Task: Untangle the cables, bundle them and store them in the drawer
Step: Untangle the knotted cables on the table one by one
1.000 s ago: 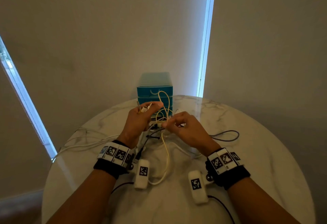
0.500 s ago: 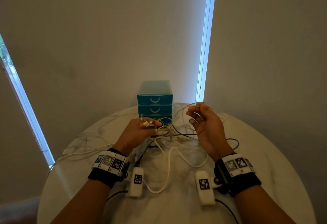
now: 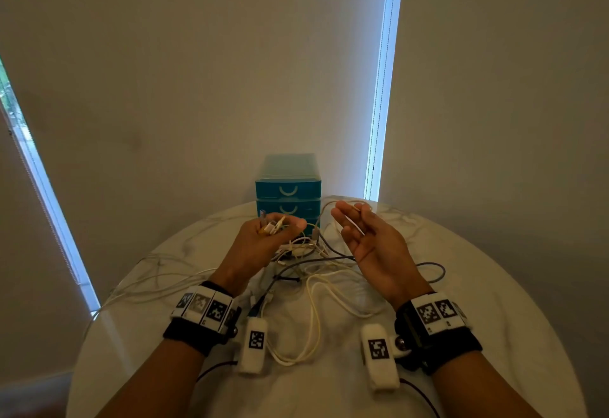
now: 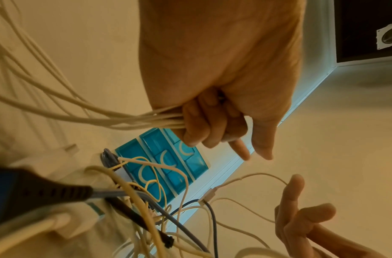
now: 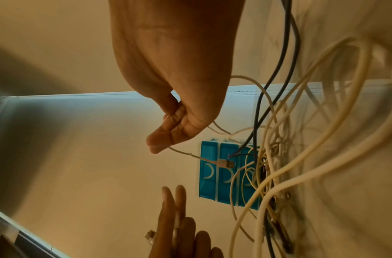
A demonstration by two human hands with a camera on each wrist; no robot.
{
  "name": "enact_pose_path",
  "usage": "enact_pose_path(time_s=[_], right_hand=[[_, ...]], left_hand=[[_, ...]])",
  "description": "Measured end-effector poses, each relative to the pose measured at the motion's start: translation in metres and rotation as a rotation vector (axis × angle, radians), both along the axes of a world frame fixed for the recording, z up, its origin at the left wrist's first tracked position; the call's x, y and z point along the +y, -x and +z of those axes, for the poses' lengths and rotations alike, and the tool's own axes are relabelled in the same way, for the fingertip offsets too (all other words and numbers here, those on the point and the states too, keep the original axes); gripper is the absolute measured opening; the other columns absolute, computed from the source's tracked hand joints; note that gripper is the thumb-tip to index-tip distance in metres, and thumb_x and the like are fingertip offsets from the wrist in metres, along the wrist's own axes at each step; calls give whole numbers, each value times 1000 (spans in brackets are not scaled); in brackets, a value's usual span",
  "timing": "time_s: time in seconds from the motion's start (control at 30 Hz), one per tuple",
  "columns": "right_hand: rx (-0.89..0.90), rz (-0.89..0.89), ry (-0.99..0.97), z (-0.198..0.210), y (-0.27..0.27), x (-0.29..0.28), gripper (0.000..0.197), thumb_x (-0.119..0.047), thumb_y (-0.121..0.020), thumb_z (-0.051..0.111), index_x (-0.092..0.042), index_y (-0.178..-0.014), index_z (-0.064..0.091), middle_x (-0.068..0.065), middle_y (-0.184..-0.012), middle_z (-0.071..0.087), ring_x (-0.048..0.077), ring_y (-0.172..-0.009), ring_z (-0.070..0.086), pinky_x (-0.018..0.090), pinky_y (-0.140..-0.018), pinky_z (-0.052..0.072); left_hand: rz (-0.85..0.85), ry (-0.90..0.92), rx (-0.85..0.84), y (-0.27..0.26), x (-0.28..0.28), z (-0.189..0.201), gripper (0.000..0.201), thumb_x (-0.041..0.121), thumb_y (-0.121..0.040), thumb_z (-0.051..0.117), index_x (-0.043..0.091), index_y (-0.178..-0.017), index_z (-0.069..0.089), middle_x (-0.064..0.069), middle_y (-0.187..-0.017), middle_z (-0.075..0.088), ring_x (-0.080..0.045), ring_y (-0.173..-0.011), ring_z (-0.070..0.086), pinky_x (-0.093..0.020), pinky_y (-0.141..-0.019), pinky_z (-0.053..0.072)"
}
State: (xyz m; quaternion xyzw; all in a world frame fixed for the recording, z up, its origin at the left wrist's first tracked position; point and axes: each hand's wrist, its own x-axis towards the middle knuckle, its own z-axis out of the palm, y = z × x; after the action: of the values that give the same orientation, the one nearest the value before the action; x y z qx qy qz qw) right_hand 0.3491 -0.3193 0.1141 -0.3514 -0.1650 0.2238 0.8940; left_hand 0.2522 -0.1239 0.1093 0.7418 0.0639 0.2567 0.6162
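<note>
My left hand [image 3: 268, 236] is raised over the table and grips a bunch of cable ends [image 3: 273, 223]. In the left wrist view its fingers [image 4: 199, 125] curl round several white cables [image 4: 124, 120]. My right hand [image 3: 362, 236] is held palm up to the right. A thin white cable [image 3: 355, 227] runs across its fingers and appears pinched by the thumb [image 5: 168, 117]. The cable's USB plug [image 5: 227, 164] hangs free. A tangle of white and dark cables [image 3: 313, 262] lies below both hands. The teal drawer unit [image 3: 288, 188] stands behind, with its drawers closed.
The round marble table [image 3: 478, 285] carries everything. More white cables [image 3: 158, 282] trail off its left side. A dark cable loop [image 3: 435, 269] lies right of my right wrist. The wall and bright window strips are close behind the drawer unit.
My right hand has moved right, away from the left hand, turned palm up and drawn the thin white cable out of the tangle. The left hand still holds the cable ends.
</note>
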Motion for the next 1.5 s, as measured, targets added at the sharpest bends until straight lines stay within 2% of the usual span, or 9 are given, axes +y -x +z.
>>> enact_pose_path(time_s=[0.17,0.3,0.53,0.73,0.83,1.0,1.13,1.27,1.5], right_hand=[[53,92,-63,4,4,0,24,-18,-114,45,-5,-124,63,16,-120,79,24,-108,79,22,-73,64],[88,133,-104,7,5,-1,28,-15,-113,45,-3,-126,66,14,-119,79,23,-104,80,21,-72,64],[106,50,-166,-2,-7,2,40,-12,-114,45,3,-151,47,21,-145,65,33,-127,70,38,-107,56],[-476,-379,282,-9,-3,16,54,12,-102,56,-18,-143,37,-5,-163,40,13,-148,49,20,-106,53],[-726,-279,577,-19,0,18,57,9,-96,66,-28,-128,38,-13,-160,39,11,-151,41,14,-107,47],[-1042,-258,1024,-26,2,12,23,-49,-96,75,-34,-113,74,-15,-107,79,-2,-104,70,26,-94,55],[-1049,-211,1043,-17,9,11,22,-40,-107,63,-25,-101,78,-9,-74,79,4,-63,74,28,-78,62],[-842,-110,785,-13,20,18,35,-30,-112,54,-9,-95,77,7,-65,72,23,-53,62,28,-58,53],[-789,-9,702,-16,31,28,35,-30,-112,55,-5,-95,73,9,-66,68,23,-55,60,35,-66,56]], left_hand=[[-32,-46,9,2,1,2,31,27,-97,78,31,-127,70,17,-66,73,7,-52,62,-4,-49,41],[-2,-140,78,0,5,-4,22,41,-95,79,33,-116,80,17,-91,81,4,-85,75,-8,-64,50],[-38,-70,128,4,5,1,25,27,-104,69,6,-108,82,20,-49,59,7,-43,53,-5,-44,35],[-145,-212,238,5,7,1,24,33,-102,70,14,-101,85,19,-48,53,1,-43,45,-17,-47,30],[-176,-220,222,4,10,-1,26,39,-98,73,16,-94,85,11,-51,45,-9,-49,33,-27,-48,23],[-178,-116,167,3,14,-2,34,39,-101,70,8,-93,81,3,-55,36,-14,-51,27,-31,-54,30],[-123,75,137,-1,12,-1,52,68,-97,60,21,-99,83,2,-61,27,-13,-54,20,-32,-53,18],[-250,385,42,-8,10,6,92,87,-89,46,5,-119,74,2,-61,20,-13,-53,8,-34,-55,7],[-192,205,-22,-12,-4,-3,49,56,-97,70,8,-96,58,2,-60,33,-14,-55,26,-26,-55,30]])
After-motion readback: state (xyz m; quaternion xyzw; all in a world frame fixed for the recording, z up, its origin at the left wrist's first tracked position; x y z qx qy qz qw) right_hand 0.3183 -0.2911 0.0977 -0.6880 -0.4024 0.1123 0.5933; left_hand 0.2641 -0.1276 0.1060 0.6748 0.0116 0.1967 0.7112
